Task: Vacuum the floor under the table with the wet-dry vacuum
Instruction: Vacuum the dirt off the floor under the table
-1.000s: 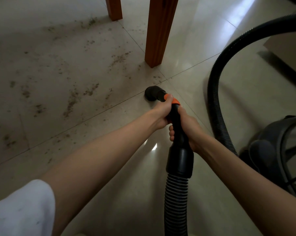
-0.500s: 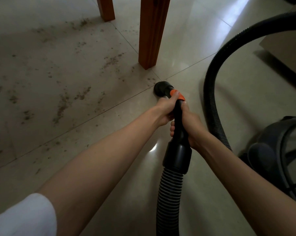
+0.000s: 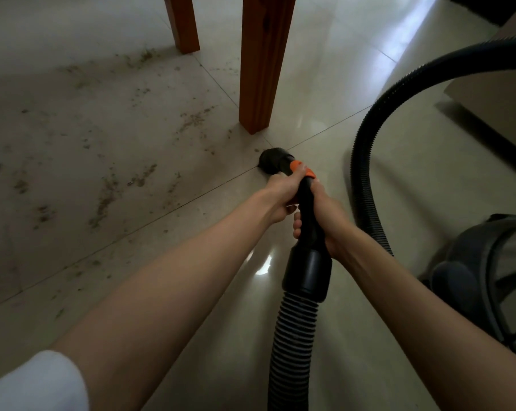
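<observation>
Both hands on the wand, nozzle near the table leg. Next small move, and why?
Probably sweep the round black nozzle left across the tile seam. Brown crumb debris lies scattered left of it, under the table, beyond the near orange-brown wooden table leg. Left hand and right hand both grip the black wand with orange collar, so steering looks controlled.

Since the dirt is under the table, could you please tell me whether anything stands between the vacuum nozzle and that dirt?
Nothing visible blocks it. The nozzle sits on the floor just short of the near table leg, which stands slightly right of the way; the dirt lies open to the left.
</observation>
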